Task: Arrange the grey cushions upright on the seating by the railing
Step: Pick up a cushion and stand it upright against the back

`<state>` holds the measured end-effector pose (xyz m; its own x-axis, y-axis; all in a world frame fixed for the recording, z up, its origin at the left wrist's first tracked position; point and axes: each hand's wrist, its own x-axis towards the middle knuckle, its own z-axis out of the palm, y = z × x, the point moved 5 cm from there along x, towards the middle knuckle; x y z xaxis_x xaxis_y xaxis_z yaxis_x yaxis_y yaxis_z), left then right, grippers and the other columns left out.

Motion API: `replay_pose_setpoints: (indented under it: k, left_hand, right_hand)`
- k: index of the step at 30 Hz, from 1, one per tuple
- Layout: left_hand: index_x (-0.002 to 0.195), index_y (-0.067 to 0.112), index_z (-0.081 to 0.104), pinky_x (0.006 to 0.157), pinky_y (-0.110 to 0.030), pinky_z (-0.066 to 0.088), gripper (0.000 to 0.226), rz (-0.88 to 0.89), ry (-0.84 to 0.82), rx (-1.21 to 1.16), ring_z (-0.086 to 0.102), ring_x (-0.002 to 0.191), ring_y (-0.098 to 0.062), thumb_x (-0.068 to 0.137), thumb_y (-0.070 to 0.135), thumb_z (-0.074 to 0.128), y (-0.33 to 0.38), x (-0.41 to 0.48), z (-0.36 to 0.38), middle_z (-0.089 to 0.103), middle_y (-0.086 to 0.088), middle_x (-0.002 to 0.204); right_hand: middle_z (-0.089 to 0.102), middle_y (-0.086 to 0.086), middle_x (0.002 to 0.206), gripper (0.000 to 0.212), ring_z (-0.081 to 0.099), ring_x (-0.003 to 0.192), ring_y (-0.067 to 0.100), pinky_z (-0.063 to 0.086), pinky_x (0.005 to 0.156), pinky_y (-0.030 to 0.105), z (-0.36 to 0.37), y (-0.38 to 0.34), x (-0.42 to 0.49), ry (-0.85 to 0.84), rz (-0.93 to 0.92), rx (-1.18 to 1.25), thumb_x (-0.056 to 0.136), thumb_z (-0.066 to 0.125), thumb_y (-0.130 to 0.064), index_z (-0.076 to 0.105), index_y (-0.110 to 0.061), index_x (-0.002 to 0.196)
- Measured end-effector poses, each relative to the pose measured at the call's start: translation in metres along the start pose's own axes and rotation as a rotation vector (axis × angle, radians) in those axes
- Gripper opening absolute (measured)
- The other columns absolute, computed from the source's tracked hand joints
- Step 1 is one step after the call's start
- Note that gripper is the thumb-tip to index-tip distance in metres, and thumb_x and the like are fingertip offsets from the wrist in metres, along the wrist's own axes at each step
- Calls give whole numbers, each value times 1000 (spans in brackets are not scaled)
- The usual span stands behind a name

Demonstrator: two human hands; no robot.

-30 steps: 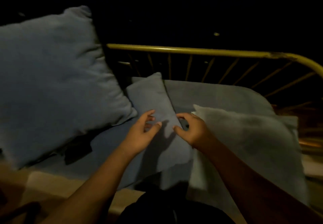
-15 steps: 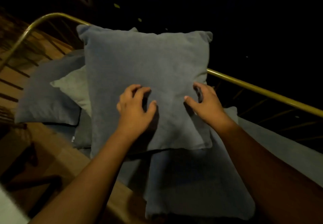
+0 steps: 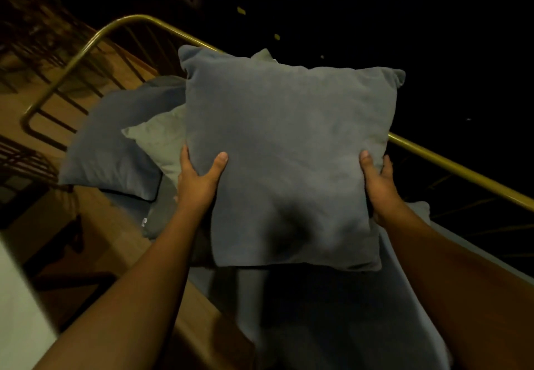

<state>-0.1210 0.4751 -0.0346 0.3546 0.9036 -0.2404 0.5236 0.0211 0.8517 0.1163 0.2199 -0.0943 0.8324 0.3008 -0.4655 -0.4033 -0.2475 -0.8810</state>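
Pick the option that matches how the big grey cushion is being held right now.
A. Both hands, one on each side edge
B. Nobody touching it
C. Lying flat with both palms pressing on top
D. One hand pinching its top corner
A. The left hand grips the left edge of the big grey cushion and the right hand grips the right edge, thumbs on the front face.

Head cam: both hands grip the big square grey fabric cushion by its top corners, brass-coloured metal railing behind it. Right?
Not quite. In the head view the left hand and right hand grip the big square grey fabric cushion by its side edges, low down, thumbs on the front face, not the top corners. The brass-coloured metal railing is behind it.
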Motion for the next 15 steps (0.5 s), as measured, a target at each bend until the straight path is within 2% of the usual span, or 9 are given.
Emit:
replay_pose_setpoints:
  k: [4,9,12,15]
  left_hand:
    - [146,26,24,96,-33,46,82,88,-42,-109,52,119,-16,79,50,66,11,-15,4,47,2,141]
    - [144,24,26,92,-27,44,73,212,-20,-154,52,116,-11,84,41,64,38,-46,7,47,7,134]
    - [145,26,23,93,-27,45,77,249,-43,-164,51,118,-12,83,45,65,45,-69,12,46,7,139]
    - [146,30,19,103,-44,44,101,188,-47,-170,50,125,-20,66,69,68,45,-94,23,43,2,145]
  right_hand:
    - [53,-5,137,93,55,119,15,45,103,39,0,-3,-11,-124,-26,64,65,64,-70,36,-31,145]
    - [56,-9,132,92,56,111,11,47,91,31,-22,-12,-38,-109,-86,70,64,63,-70,37,-32,144]
    - [56,-10,131,96,56,113,10,47,93,31,-47,-15,-59,-85,-126,76,61,65,-71,36,-33,144]
    - [53,-11,129,89,54,111,8,45,90,29,-84,-19,-84,-28,-189,75,67,68,-58,34,-31,145]
